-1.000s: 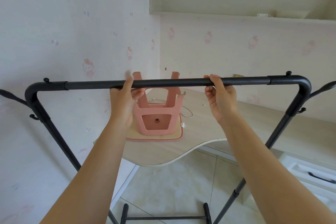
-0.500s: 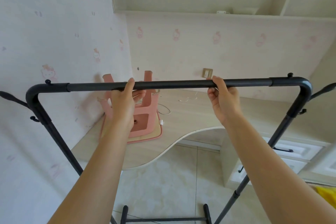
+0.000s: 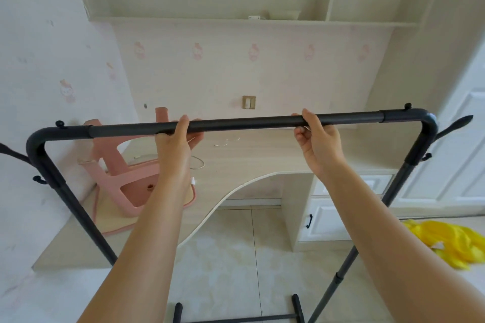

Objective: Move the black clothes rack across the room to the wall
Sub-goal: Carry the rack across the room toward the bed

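Observation:
The black clothes rack (image 3: 244,123) fills the view: a horizontal top bar at chest height, two slanted side poles with small hooks, and a base crossbar low in the frame. My left hand (image 3: 175,147) grips the top bar left of centre, fingers wrapped over it. My right hand (image 3: 316,143) grips the same bar right of centre. The rack carries no clothes. The wall (image 3: 275,76) with pink cartoon wallpaper lies straight ahead, behind a built-in desk.
A curved pale wooden desk (image 3: 262,160) runs along the wall, with an upturned pink stool (image 3: 123,178) on a mat and loose white cables. Drawers (image 3: 330,215) stand under its right end. A yellow cloth (image 3: 451,241) lies on the tiled floor at right; shelves hang above.
The view has swung to the right: the stool and desk corner slid left, and the drawers, white door and yellow cloth came into sight. Both hands keep their hold on the bar.

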{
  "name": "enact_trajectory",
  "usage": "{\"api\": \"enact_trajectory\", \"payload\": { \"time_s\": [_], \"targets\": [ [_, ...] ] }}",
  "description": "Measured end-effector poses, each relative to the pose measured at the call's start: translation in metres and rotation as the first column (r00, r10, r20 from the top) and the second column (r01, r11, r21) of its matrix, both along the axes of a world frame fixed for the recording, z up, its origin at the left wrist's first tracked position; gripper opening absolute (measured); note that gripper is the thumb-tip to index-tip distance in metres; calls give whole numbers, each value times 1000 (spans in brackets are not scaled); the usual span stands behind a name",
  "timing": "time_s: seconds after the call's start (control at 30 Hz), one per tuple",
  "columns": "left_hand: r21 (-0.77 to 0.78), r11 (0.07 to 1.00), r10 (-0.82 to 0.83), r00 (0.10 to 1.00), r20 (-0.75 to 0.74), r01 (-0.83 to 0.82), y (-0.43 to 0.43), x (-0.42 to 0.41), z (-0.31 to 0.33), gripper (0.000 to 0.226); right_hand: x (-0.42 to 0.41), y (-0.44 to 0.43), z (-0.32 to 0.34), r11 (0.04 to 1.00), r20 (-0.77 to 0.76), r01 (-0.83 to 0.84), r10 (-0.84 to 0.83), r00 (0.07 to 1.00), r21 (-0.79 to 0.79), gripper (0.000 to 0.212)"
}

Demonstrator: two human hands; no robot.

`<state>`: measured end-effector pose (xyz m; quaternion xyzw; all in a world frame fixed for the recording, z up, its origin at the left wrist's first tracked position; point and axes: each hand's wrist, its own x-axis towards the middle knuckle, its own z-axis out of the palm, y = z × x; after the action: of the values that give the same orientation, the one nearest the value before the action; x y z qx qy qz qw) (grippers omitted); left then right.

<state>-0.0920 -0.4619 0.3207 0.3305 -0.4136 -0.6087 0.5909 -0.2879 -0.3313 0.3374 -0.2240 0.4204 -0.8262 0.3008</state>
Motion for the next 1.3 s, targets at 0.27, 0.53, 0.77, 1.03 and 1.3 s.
{"api": "enact_trajectory", "payload": {
  "time_s": [0.27,0.53,0.77,1.03,1.3],
  "targets": [
    [14,993,-118,993,0,118,23,-38,-1,54,-19,41,1,994,11,112,-112,994,-6,22],
    [42,971,-235,972,11,235,48,-77,1,57,-38,83,5,968,23,250,-250,968,9,22],
    [57,946,-322,946,30,320,73,-114,2,56,-64,118,3,937,38,349,-349,936,5,20],
    [58,923,-382,924,21,380,97,-159,2,52,-98,156,-1,917,34,399,-399,916,-7,15],
    [68,899,-435,900,14,433,125,-207,2,48,-130,193,2,894,36,448,-448,893,5,16]
  ]
}}
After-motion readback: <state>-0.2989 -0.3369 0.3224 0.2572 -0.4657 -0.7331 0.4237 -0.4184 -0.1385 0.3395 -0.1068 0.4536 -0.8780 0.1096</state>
